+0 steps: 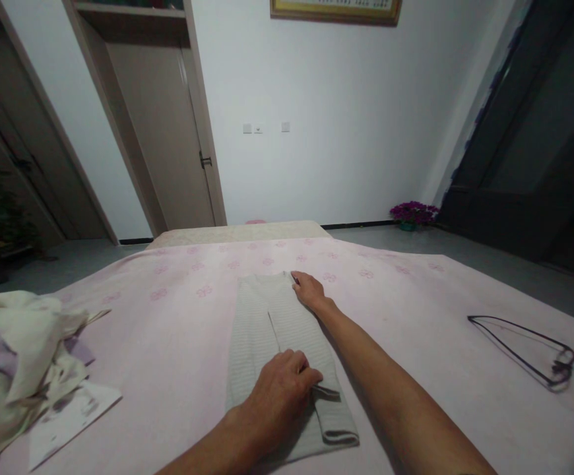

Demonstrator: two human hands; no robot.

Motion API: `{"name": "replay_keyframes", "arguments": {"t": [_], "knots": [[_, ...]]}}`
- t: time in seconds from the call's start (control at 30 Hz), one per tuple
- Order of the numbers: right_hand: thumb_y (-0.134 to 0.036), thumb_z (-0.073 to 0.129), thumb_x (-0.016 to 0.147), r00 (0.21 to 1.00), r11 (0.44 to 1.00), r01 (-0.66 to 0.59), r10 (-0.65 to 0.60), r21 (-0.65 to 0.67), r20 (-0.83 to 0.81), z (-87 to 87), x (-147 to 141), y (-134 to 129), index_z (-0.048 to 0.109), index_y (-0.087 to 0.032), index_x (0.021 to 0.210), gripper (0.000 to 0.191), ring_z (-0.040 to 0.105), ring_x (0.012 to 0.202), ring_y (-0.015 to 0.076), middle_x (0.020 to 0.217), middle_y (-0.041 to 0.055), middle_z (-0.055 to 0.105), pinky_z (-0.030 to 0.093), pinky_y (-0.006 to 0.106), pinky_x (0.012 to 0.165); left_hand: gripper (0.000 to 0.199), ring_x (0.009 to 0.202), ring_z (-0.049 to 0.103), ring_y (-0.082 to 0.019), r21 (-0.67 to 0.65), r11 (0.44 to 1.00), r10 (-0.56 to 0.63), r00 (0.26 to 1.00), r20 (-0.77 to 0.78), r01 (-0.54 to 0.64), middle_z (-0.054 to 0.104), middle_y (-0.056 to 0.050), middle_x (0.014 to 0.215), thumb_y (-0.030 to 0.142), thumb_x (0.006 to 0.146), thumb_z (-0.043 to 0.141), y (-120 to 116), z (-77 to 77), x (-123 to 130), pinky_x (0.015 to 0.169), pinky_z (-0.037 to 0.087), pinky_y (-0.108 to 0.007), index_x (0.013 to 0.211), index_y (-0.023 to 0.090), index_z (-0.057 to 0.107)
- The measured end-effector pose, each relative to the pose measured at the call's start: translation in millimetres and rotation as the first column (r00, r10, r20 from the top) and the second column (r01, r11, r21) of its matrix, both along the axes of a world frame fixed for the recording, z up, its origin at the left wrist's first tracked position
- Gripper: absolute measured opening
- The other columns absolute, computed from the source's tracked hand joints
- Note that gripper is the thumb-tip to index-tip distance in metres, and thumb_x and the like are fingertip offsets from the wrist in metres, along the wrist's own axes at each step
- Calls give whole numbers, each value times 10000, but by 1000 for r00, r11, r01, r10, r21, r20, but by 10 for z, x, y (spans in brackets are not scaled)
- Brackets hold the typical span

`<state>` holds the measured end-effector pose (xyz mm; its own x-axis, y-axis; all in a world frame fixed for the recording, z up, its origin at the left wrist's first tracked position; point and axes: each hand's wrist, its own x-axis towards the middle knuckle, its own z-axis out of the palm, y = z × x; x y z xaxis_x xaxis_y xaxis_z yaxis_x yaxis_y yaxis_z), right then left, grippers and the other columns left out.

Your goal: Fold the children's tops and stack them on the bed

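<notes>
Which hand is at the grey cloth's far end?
The right hand, at a far corner of the grey cloth; the left hand is on its nearer part.

No text is legible; the framed panel [311, 11] bears small dark characters [353, 2], too cropped to read.

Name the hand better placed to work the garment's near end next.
Probably the left hand: it is on the near half of the garment; the right hand is at its far end.
</notes>
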<state>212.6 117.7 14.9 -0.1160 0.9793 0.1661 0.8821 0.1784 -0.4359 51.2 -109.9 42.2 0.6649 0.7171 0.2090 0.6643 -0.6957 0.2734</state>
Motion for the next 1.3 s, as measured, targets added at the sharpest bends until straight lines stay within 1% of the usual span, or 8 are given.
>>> {"name": "replay_keyframes", "arguments": {"t": [0.3,0.47,0.7,0.8,0.9,1.03,1.17,1.3], "knots": [[-202,495,957,992,998,4,-11,58,128,-5,-4,-22,459,-240,1462,508,501,1228,229,1337,97,584,364,297,994,365,899,533,-191,-40,998,-41,999,-20,41,615,-40,1018,21,794,539,-76,52,-44,754,424,-316,1074,239,627],[-179,441,979,983,997,-16,3,71,183,-11,-19,1,473,-230,1452,477,491,1213,223,1316,96,587,353,285,985,364,900,530,-198,-19,996,-85,996,-38,84,610,-44,1016,43,780,554,-78,-3,-39,736,406,-326,1078,244,611],[-131,370,973,967,996,-46,26,72,255,41,-47,-2,624,-229,1276,407,506,1156,261,1268,126,603,367,359,939,368,902,525,-192,-17,990,-140,990,-13,140,599,-34,1006,69,774,588,-93,-94,-54,723,386,-322,1086,265,589],[-110,341,967,965,994,-37,10,98,262,88,-60,-64,584,-179,1317,432,502,1181,278,1288,168,592,354,392,970,319,907,524,-188,-28,990,-141,990,-1,141,595,-28,1001,89,814,582,-113,-74,-66,736,387,-320,1079,265,581],[-99,301,973,964,988,-85,49,128,262,125,-82,-158,474,-172,1433,496,414,1326,259,1453,155,497,282,398,1080,267,911,521,-189,-31,990,-140,990,-7,140,592,-28,1007,113,844,575,-125,-41,-65,732,387,-318,1066,262,571],[-246,316,1013,952,981,-175,148,83,267,83,-108,-220,337,-132,1530,529,172,1501,230,1629,117,265,108,395,1204,272,907,516,-191,-26,990,-142,990,-27,141,587,-24,1010,105,816,585,-126,-34,-56,723,389,-319,1045,250,556],[-434,300,1023,946,977,-205,215,-66,242,-44,-88,-157,323,-96,1540,618,182,1513,248,1634,143,234,132,439,1214,292,895,517,-188,-15,990,-141,990,-21,141,583,-20,997,88,787,592,-124,-76,-57,718,388,-320,1027,250,552],[-489,272,1020,959,970,-203,225,-136,173,-115,-52,-57,250,-94,1570,677,118,1529,262,1652,135,146,106,491,1222,279,877,512,-185,-15,987,-159,987,-14,159,580,-18,973,86,780,592,-134,-90,-59,695,378,-316,999,253,548]]}}
